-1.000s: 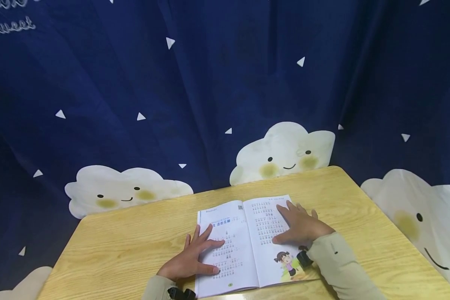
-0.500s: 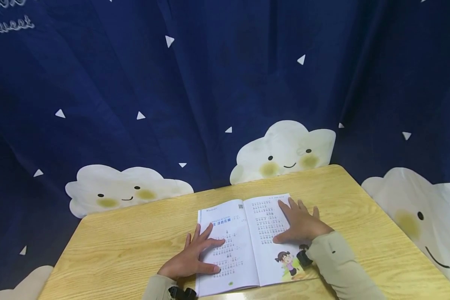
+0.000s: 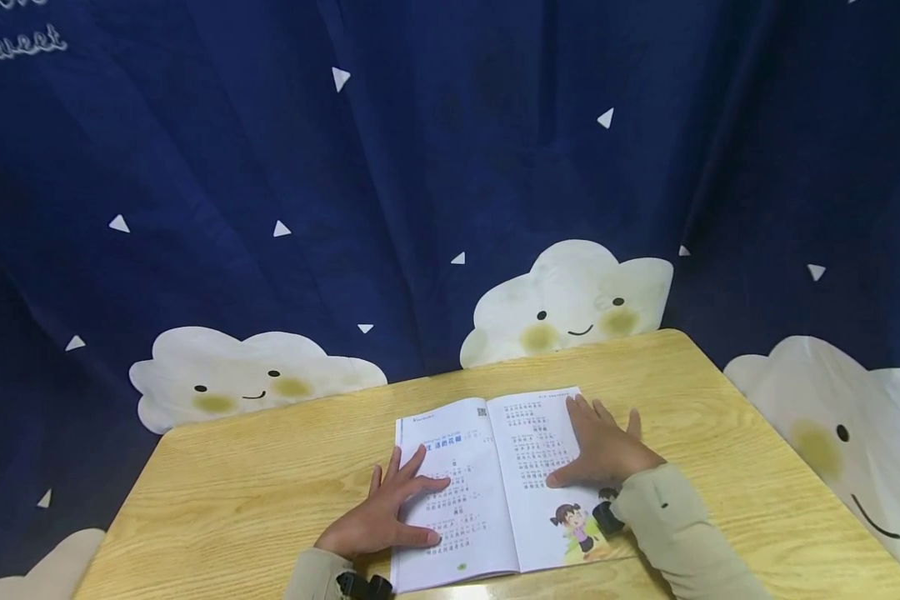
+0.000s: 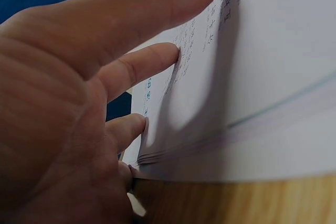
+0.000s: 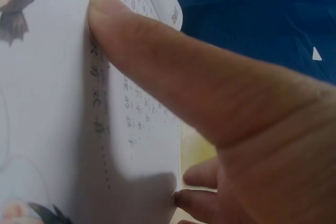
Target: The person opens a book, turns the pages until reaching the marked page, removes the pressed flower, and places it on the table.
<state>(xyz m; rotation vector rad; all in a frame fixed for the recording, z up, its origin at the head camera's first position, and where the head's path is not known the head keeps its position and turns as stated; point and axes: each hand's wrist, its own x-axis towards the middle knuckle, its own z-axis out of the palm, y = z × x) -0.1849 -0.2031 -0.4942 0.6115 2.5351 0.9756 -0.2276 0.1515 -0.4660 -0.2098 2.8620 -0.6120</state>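
An open book (image 3: 495, 492) with printed text and a cartoon girl lies on the wooden table (image 3: 232, 492) near its front edge. My left hand (image 3: 390, 512) lies flat on the left page (image 4: 262, 66), fingers spread and straight. On the right page (image 5: 47, 103) my right hand (image 3: 603, 450) rests flat, its fingers reaching past the page's outer edge. In the right wrist view the thumb (image 5: 157, 66) presses on the text. Both arms wear beige sleeves.
A dark blue curtain (image 3: 420, 167) with white smiling clouds hangs close behind and to the right of the table. The table's right corner (image 3: 675, 337) is near the curtain. Bare wood lies left and right of the book.
My right hand has shifted slightly outward on the right page. The left hand and the book stay where they were.
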